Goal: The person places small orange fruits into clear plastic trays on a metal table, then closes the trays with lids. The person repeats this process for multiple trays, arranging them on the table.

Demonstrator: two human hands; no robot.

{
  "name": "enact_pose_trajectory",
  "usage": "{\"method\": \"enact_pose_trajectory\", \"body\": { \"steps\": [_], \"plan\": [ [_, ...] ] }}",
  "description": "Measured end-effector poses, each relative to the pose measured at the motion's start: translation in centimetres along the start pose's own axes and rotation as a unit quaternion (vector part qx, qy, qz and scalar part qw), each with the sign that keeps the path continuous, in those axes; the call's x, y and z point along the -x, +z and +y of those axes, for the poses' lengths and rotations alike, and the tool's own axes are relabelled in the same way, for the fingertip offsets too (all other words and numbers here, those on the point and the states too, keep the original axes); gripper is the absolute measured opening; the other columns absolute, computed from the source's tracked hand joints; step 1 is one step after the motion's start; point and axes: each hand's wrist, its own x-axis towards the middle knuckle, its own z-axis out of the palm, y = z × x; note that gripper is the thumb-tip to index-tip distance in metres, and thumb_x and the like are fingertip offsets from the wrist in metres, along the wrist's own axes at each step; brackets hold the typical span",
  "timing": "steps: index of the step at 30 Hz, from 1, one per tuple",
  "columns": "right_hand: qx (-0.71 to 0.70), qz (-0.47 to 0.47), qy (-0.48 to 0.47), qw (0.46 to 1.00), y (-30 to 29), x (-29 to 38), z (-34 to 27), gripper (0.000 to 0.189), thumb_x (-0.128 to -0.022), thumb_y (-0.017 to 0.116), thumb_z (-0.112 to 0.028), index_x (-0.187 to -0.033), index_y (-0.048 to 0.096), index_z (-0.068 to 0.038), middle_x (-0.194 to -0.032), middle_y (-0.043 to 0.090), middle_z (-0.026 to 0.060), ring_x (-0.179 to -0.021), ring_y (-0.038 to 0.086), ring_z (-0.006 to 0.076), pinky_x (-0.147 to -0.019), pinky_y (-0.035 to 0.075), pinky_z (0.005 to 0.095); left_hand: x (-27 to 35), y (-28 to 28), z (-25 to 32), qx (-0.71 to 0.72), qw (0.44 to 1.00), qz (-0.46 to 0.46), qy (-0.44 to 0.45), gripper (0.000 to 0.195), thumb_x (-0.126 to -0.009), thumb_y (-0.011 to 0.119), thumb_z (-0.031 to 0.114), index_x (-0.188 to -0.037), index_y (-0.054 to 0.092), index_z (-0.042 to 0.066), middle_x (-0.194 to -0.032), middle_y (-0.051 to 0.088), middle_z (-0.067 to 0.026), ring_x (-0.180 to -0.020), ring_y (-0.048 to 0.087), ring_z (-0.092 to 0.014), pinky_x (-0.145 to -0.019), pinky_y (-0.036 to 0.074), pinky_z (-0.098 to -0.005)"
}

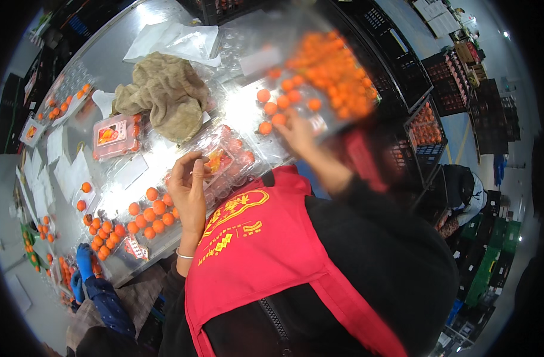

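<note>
My left hand (189, 192) is raised with bent fingers over the left end of a clear plastic clamshell box (236, 167) full of small orange citrus fruit; whether it grips anything is not clear. My right hand (298, 134) is at a loose orange fruit (278, 119) on the metal table, its fingertips on or beside it. Several more loose fruit (283, 101) lie around it. Beyond is a large blurred heap of the same fruit (338, 76). A second filled clamshell (116, 136) sits farther left, by a crumpled olive-brown cloth (164, 93).
Loose fruit (149, 214) lie left of my left hand, near a small printed card (136, 247). A co-worker's blue-gloved hand (85, 261) is at the table's lower left. White sheets (178, 40) lie behind the cloth. Black crates (388, 40) stand at the right.
</note>
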Motion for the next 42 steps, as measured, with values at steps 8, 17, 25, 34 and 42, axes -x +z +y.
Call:
{"method": "enact_pose_trajectory", "body": {
  "steps": [8, 17, 25, 34, 42],
  "plan": [
    [-0.664, -0.088, 0.238, 0.704, -3.0, 1.5, -0.8, 0.031, -0.106, 0.065, -0.031, -0.122, 0.063, -0.005, -0.102, 0.073, 0.0131, -0.084, 0.068, 0.0141, -0.077, 0.056, 0.0266, -0.2, 0.0, 0.1, 0.008, 1.000, 0.009, -0.008, 0.020, -0.108, 0.060, 0.013, -0.120, 0.065, -0.002, -0.103, 0.070, -0.0095, -0.087, 0.064, -0.012, -0.078, 0.058, -0.0297],
    [-0.708, -0.089, 0.112, 0.692, -4.4, 2.2, -3.0, 0.043, -0.101, 0.070, -0.010, -0.140, 0.051, -0.005, -0.128, 0.062, 0.0125, -0.112, 0.067, 0.0206, -0.098, 0.056, 0.0335, -0.2, 0.0, -0.1, 0.018, 1.000, 0.004, -0.010, 0.021, -0.108, 0.059, 0.013, -0.121, 0.065, -0.002, -0.103, 0.070, -0.0093, -0.088, 0.064, -0.012, -0.078, 0.057, -0.0293],
    [-0.468, 0.004, -0.010, 0.884, -3.9, 1.8, -3.7, 0.048, -0.094, 0.074, -0.001, -0.137, 0.053, -0.001, -0.130, 0.063, 0.0106, -0.120, 0.064, 0.0189, -0.104, 0.053, 0.0335, -0.2, -0.1, -0.1, 0.016, 1.000, 0.002, -0.007, 0.022, -0.108, 0.059, 0.014, -0.122, 0.064, -0.002, -0.104, 0.070, -0.0095, -0.088, 0.064, -0.012, -0.079, 0.056, -0.0286],
    [-0.448, 0.020, -0.020, 0.894, -3.3, 2.0, -3.6, 0.045, -0.091, 0.075, -0.002, -0.133, 0.057, -0.001, -0.130, 0.064, 0.0107, -0.118, 0.065, 0.0190, -0.101, 0.053, 0.0335, -0.2, -0.1, -0.2, 0.017, 1.000, 0.004, -0.008, 0.022, -0.108, 0.059, 0.014, -0.122, 0.065, -0.002, -0.104, 0.070, -0.0099, -0.088, 0.065, -0.012, -0.078, 0.057, -0.0287],
    [0.007, 0.102, -0.170, 0.980, -2.0, 1.6, -2.2, 0.041, -0.084, 0.075, -0.002, -0.123, 0.062, -0.002, -0.115, 0.062, 0.0172, -0.106, 0.064, 0.0397, -0.090, 0.053, 0.0445, -0.1, -0.1, -0.1, 0.008, 1.000, 0.006, -0.001, 0.021, -0.108, 0.058, 0.013, -0.119, 0.065, -0.003, -0.102, 0.070, -0.0103, -0.086, 0.065, -0.013, -0.078, 0.059, -0.0305]
  ]
}}
